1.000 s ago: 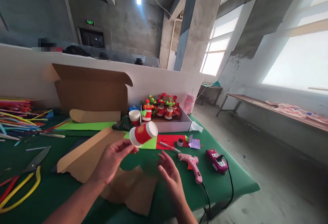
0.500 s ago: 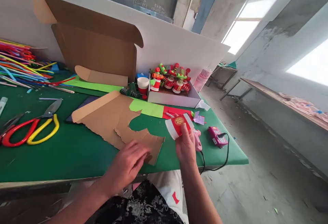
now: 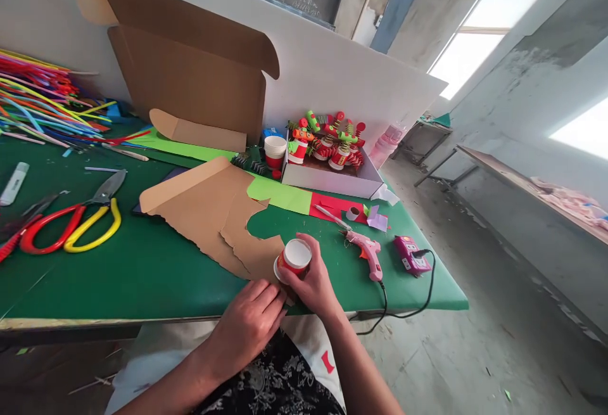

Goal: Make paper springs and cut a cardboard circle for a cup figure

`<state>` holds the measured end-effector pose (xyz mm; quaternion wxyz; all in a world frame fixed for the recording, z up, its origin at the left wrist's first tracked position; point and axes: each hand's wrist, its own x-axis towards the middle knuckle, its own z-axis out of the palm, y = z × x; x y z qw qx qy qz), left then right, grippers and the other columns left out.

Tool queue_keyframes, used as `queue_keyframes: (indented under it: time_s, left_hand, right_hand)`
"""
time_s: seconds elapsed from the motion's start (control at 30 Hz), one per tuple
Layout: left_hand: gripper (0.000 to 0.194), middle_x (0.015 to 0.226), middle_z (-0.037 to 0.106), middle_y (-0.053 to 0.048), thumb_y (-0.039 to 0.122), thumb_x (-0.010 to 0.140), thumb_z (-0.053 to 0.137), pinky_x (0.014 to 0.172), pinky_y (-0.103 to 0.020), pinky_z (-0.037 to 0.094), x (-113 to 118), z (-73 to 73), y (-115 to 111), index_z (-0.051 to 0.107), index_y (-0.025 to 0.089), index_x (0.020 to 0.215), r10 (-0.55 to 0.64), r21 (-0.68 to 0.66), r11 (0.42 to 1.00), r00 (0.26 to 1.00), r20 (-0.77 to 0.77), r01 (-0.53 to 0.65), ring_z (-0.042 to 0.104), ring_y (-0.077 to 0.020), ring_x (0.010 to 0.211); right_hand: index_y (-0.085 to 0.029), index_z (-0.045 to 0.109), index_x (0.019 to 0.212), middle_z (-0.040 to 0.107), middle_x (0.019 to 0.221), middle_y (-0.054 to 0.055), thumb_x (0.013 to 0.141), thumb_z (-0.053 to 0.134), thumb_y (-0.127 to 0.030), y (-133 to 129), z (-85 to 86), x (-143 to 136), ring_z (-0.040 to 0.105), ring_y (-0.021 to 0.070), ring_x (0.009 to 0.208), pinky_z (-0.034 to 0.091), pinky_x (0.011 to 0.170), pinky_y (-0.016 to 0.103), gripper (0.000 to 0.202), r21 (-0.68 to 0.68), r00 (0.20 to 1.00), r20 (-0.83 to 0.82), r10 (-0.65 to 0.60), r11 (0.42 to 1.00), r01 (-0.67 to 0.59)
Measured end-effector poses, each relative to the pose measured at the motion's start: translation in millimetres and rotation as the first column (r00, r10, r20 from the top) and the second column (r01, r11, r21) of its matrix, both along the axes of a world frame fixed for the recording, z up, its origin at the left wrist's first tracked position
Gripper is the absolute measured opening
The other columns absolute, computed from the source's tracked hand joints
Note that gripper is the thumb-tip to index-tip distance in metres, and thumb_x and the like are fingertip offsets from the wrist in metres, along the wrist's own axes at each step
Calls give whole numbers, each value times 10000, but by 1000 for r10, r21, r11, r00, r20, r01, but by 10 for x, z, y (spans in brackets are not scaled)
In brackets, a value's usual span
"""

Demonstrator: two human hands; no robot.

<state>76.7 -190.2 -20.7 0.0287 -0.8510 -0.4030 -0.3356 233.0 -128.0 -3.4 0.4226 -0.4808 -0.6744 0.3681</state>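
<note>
My right hand (image 3: pixel 316 279) is wrapped round a red and white paper cup (image 3: pixel 297 255), which is held bottom up over the near corner of a torn piece of brown cardboard (image 3: pixel 228 212). Close beside it, my left hand (image 3: pixel 256 310) has its fingers pressed together at the cardboard's near edge; the fingertips are partly hidden. To the right of the cup, a pink glue gun (image 3: pixel 365 250) lies on the green table (image 3: pixel 190 301), its cable hanging over the front edge.
Scissors (image 3: pixel 76 228) with red and yellow handles lie left. At the back are pipe cleaners (image 3: pixel 42 104), an open cardboard box (image 3: pixel 190 79), stacked paper cups (image 3: pixel 275 149) and a white box (image 3: pixel 332 180) of cup figures. A purple power socket (image 3: pixel 411 255) sits near the right edge.
My right hand has brought the cup left and down onto the cardboard, turning it bottom up. My left hand has moved slightly nearer the table's front edge. The glue gun now shows fully.
</note>
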Motion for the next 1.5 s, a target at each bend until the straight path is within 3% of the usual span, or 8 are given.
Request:
queue_keyframes:
  time_s: [0.2,0.47,0.7,0.97,1.13,1.27,1.4,1.5]
  left_hand:
    - [232,879,702,-59,112,948,456,798,-304,543,-132,-28,-3,671,173,886,-39,-80,995,975,219,57,626,-173,842]
    - [230,888,719,-67,93,928,486,800,-299,547,-148,-41,-15,676,166,822,-48,-76,995,969,242,68,636,-177,854]
    - [256,796,705,-30,173,961,460,719,-282,517,-369,143,171,689,198,849,11,-191,981,970,242,36,617,-148,731]
    - [210,884,736,-13,210,932,503,789,-279,523,-454,266,386,708,259,939,-37,-88,994,972,233,59,664,-167,824]
    - [232,886,747,-26,301,938,496,819,-314,514,-365,507,999,722,262,908,-126,-64,988,978,166,138,670,-203,843]
    - [304,914,729,-66,256,952,428,810,-333,500,43,662,1756,726,227,902,-257,-267,937,962,-95,224,651,-227,891]
    - [221,874,675,-78,171,897,487,786,-302,496,582,568,2311,693,185,819,-343,-337,911,889,-302,236,640,-206,844]
    - [170,812,618,-53,155,848,542,694,-282,497,862,427,2484,650,187,720,-333,-339,916,875,-352,212,615,-177,718]
  right_hand:
    - [-216,502,1264,594,1251,89,763,718,-297,-38,-30,-22,586,236,1122,453,1007,370,552,36,1000,10,7,999,-8]
    - [-207,476,1274,579,1276,103,788,707,-307,-42,-58,-57,581,236,1149,454,1010,366,547,26,998,4,62,998,-62]
    - [-211,493,1290,587,1288,105,782,723,-290,-51,-45,-22,593,243,1150,465,1005,370,563,30,997,19,71,997,-72]
    - [-237,522,1305,612,1271,109,741,769,-240,-92,-82,-20,583,261,1188,468,1019,392,616,134,999,38,29,990,-33]
    - [-238,514,1320,626,1268,105,731,787,-260,-108,-91,-29,608,256,1159,493,987,370,650,151,998,60,26,988,-35]
    - [-258,505,1332,625,1277,96,722,789,-238,-116,-96,-32,617,257,1155,501,976,367,673,146,997,72,10,989,-20]
    - [-272,510,1325,634,1260,80,680,818,-209,-121,-107,-40,631,256,1133,513,960,353,717,140,998,67,-7,990,-3]
    - [-277,521,1314,646,1231,69,655,829,-199,-122,-118,-48,648,253,1089,522,941,346,732,158,998,61,-17,987,7]
